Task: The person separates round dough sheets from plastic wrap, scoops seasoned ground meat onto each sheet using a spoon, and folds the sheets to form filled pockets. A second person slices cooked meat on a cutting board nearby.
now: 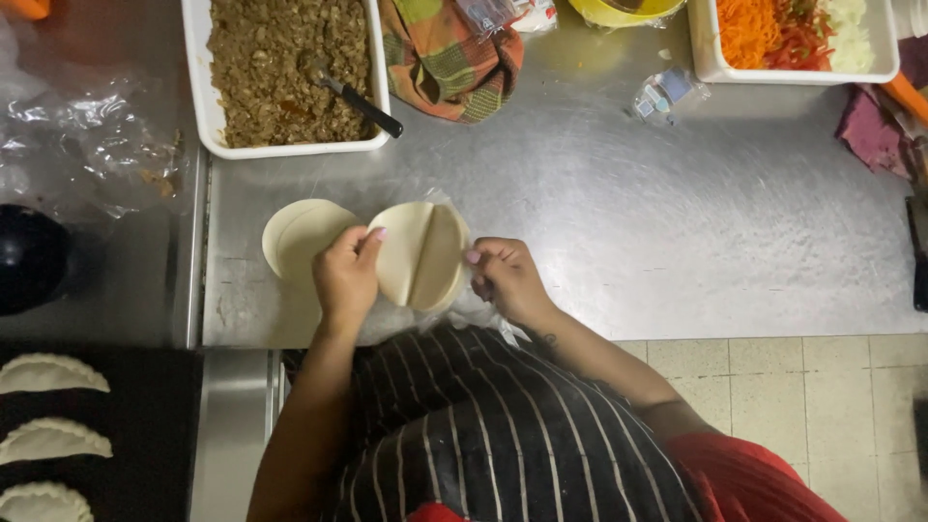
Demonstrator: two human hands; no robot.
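My left hand and my right hand both grip a stack of round pale dough discs over the steel counter, peeling one disc off the top. The left fingers pinch the stack's left edge; the right fingers pull at its right edge. A separate dough disc lies flat on the counter just left of my left hand. Crumpled clear plastic wrap sits under the stack.
A white tray of cooked minced filling with a black-handled spoon stands at the back left. A checked cloth, a white tray of shredded vegetables and folded pastries on a dark tray are nearby.
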